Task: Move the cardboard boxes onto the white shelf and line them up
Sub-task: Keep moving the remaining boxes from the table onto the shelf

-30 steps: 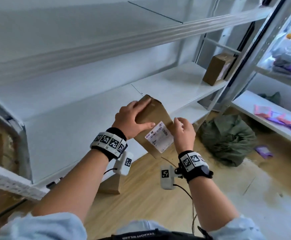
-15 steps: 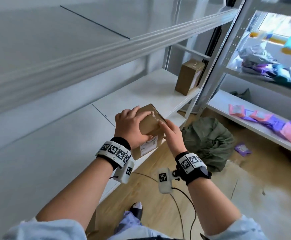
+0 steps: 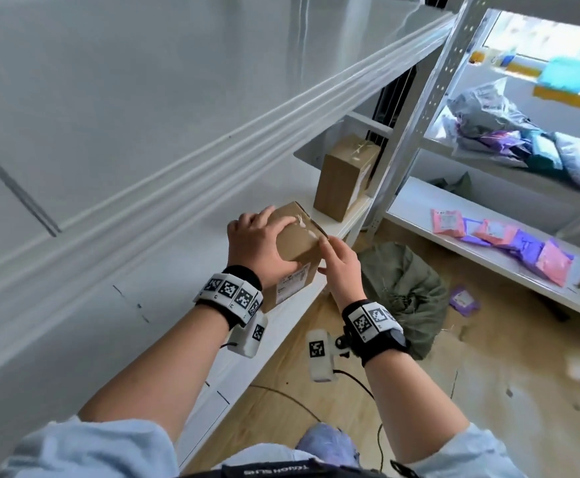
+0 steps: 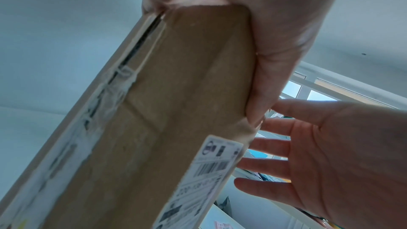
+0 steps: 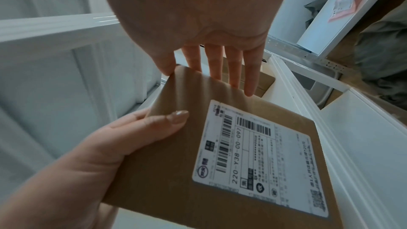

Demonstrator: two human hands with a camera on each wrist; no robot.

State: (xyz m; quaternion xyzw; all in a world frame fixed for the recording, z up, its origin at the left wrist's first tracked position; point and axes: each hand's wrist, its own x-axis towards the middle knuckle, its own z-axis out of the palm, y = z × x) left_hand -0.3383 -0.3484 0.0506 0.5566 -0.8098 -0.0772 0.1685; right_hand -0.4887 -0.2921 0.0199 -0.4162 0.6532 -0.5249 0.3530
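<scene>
A brown cardboard box [image 3: 298,243] with a white shipping label stands upright at the front edge of the white shelf [image 3: 164,305]. My left hand [image 3: 264,236] grips it from the top, thumb on the labelled face [image 5: 220,163]. My right hand [image 3: 330,250] lies against its right side with straight fingers [image 5: 220,65]. I cannot tell whether the box rests on the shelf. A second cardboard box [image 3: 343,177] stands upright further right on the same shelf, a short gap away. In the left wrist view the held box [image 4: 176,111] fills the middle.
The upper shelf board [image 3: 178,150] hangs low over the shelf. A perforated metal post [image 3: 416,108] ends it on the right. A green sack [image 3: 402,291] lies on the wooden floor. Pink and purple parcels [image 3: 509,239] lie on the neighbouring rack.
The box went from tilted to upright and moved right along the shelf towards the standing box. My right hand's fingers straightened against its side.
</scene>
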